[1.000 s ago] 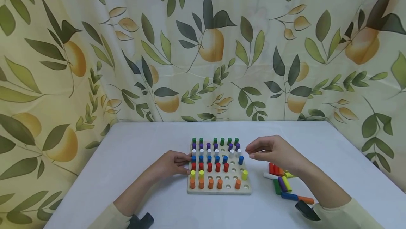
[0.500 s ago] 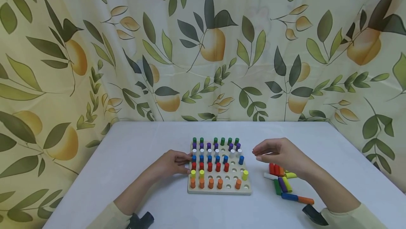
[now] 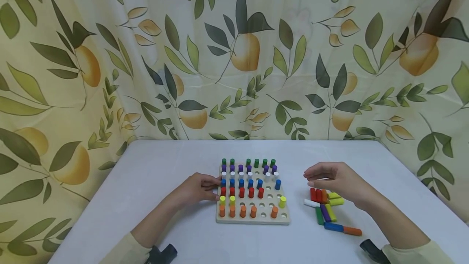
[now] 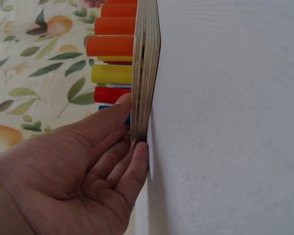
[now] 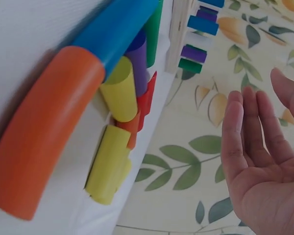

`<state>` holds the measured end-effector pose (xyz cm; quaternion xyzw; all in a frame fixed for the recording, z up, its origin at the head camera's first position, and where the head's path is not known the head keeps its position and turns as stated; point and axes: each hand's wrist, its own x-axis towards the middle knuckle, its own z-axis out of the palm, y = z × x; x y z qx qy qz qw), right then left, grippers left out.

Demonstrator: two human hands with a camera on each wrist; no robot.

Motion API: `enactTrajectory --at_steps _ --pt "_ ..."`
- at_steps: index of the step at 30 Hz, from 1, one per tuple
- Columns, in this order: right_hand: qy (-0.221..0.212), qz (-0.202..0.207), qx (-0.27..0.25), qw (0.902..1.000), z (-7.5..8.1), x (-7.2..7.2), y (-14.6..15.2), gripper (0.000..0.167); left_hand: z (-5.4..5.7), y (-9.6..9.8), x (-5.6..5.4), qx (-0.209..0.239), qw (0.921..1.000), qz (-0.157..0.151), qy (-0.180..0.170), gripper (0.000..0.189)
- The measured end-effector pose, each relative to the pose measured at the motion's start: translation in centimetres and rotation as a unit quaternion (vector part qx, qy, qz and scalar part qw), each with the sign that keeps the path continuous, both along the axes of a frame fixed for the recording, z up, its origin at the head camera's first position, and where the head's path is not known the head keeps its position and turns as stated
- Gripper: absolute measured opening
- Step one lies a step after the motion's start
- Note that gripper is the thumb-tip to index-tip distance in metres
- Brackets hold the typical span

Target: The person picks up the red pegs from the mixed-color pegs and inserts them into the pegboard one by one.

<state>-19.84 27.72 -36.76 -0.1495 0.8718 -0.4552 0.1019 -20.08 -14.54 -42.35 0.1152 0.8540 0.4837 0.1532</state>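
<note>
A wooden pegboard (image 3: pixel 253 221) carries rows of upright pegs: green, purple, white, blue, red, yellow and orange, with bare holes among them. At its left edge my left hand (image 3: pixel 198 187) holds on, thumb by the red peg (image 4: pixel 110 95) and fingers curled against the layered wooden side (image 4: pixel 146 63). My right hand (image 3: pixel 331 178) hovers above the table to the right of the board, fingers extended, thumb apart and nothing held. Below it lie loose pegs, among them a white peg (image 3: pixel 311 203), a purple peg (image 3: pixel 325 212) and a blue peg (image 3: pixel 333 227).
An orange peg (image 3: pixel 352 231) lies end to end with the blue one, nearest the front of the pile. Red pegs (image 3: pixel 313 195) and yellow pegs (image 3: pixel 336 201) lie at its far side. A white cloth covers the table (image 3: pixel 176 154), and a leaf-patterned curtain (image 3: pixel 234 105) hangs behind.
My right hand has moved right, away from the pegboard's right side toward the loose pegs. My left hand has stayed at the board's left edge.
</note>
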Motion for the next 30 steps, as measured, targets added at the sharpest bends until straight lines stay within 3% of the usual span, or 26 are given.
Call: enactTrajectory --at_steps 17,30 --pt "-0.029 -0.014 -0.004 0.9995 -1.6 -0.5 1.7 0.043 0.0 -0.1 0.1 -0.001 1.0 0.003 -0.004 0.039" --pt "-0.032 -0.021 0.012 0.9992 -1.7 -0.9 2.0 0.043 -0.5 -0.4 -0.5 0.002 0.9999 -0.012 0.002 0.037"
